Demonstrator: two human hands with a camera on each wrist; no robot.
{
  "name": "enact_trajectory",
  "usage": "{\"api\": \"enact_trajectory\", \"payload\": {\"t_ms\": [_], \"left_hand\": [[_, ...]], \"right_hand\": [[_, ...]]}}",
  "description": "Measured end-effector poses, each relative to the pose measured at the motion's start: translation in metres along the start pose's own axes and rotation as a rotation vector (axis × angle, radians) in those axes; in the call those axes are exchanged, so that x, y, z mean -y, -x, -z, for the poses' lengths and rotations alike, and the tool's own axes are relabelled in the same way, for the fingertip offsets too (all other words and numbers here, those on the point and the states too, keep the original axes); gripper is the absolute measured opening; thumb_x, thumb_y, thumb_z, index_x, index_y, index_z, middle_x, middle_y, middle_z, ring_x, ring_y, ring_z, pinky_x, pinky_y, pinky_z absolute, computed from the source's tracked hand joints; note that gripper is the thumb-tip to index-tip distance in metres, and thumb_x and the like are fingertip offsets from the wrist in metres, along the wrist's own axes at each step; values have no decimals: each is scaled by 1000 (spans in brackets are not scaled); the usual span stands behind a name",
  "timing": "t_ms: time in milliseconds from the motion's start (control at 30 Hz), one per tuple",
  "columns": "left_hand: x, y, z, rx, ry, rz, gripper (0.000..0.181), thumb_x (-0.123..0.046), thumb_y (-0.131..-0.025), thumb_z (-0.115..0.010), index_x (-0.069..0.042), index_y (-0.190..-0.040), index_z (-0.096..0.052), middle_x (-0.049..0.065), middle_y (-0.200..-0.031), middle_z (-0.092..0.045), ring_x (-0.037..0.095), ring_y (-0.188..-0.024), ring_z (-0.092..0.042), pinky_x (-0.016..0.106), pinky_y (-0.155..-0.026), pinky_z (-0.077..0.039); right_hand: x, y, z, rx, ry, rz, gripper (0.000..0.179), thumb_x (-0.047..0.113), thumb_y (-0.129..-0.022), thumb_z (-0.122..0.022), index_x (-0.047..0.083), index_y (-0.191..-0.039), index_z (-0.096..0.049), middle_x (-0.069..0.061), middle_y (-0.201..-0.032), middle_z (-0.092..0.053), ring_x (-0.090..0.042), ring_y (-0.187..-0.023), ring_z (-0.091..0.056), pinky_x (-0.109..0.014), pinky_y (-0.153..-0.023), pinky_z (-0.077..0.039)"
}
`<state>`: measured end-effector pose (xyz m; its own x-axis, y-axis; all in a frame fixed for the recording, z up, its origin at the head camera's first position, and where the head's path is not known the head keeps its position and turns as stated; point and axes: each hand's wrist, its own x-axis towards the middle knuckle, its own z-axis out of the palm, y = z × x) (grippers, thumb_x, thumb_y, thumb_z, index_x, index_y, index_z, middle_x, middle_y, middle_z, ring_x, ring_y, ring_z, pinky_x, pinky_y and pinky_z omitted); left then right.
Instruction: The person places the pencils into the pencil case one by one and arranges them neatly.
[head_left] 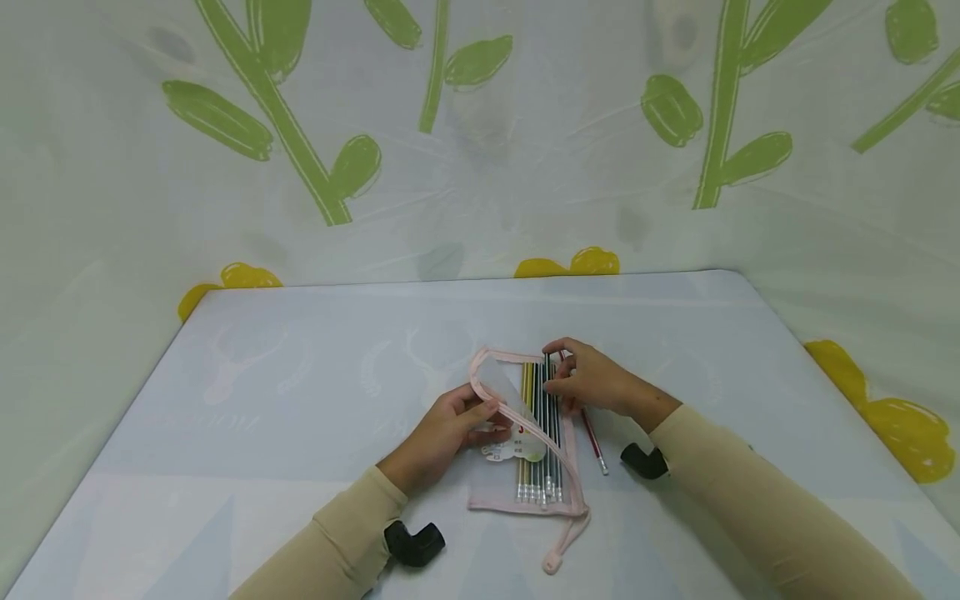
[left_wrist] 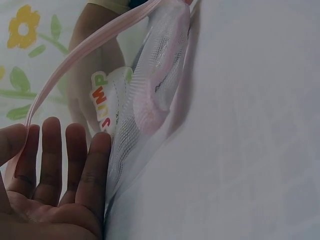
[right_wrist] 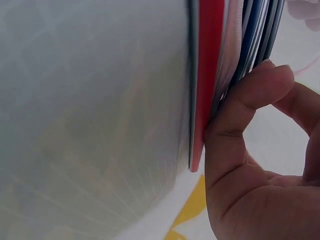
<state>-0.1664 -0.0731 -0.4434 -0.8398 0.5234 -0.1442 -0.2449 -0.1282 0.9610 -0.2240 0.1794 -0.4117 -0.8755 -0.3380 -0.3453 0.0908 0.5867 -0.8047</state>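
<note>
A mesh pencil pouch (head_left: 491, 492) with pink edging lies on the table, its upper side lifted. My left hand (head_left: 456, 427) pinches the pink zipper edge (left_wrist: 75, 52) between thumb and index finger; the other fingers are extended. Several yellow and dark pencils (head_left: 536, 467) lie side by side in the pouch, eraser ends toward me. My right hand (head_left: 596, 379) holds a dark pencil (head_left: 547, 367) at the pouch's far end with thumb and index finger. A red pencil (head_left: 595, 442) lies just outside the pouch's right edge, partly hidden under that hand.
A white label (left_wrist: 112, 95) with colourful letters is on the pouch. The pink pull strap (head_left: 553, 560) trails toward me. Beyond the white patterned table (head_left: 300, 375) hangs a curtain (head_left: 562, 167) with green leaves. Black pieces (head_left: 416, 546) sit at both wrists.
</note>
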Motion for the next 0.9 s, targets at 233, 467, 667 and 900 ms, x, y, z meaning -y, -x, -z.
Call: {"api": "enact_trajectory", "payload": {"t_ms": [233,467,667,900], "left_hand": [[0,-1,0,4,-11,-4,30,-20,-104,-54,4,-121,-52,3,-105,-63,17,-102,-65,42,-97,-54],[1,-1,0,4,-15,-5,31,-22,-104,-54,4,-122,-53,4,-104,-63,16,-100,-65,42,-97,-54],[1,-1,1,-2,-30,14,30,-22,-104,-53,1,-123,-53,5,-104,-63,16,-100,-66,40,-96,-55],[1,-1,2,3,-37,11,29,-22,-104,-53,1,-123,-53,5,-104,-63,16,-99,-66,40,-96,-55]], "right_hand": [[2,0,-1,16,1,6,59,10,-93,-69,4,-145,-40,-13,-93,-56,-18,-58,-64,-34,-55,-56],[3,1,-2,19,34,21,59,11,-93,-69,3,-144,-41,-12,-90,-56,-18,-56,-64,-34,-55,-56],[4,1,-3,19,73,22,59,14,-93,-70,4,-144,-42,-12,-88,-58,-18,-55,-64,-34,-56,-56],[3,1,-3,14,85,21,59,15,-92,-71,3,-143,-43,-11,-87,-59,-18,-55,-65,-34,-57,-56]]}}
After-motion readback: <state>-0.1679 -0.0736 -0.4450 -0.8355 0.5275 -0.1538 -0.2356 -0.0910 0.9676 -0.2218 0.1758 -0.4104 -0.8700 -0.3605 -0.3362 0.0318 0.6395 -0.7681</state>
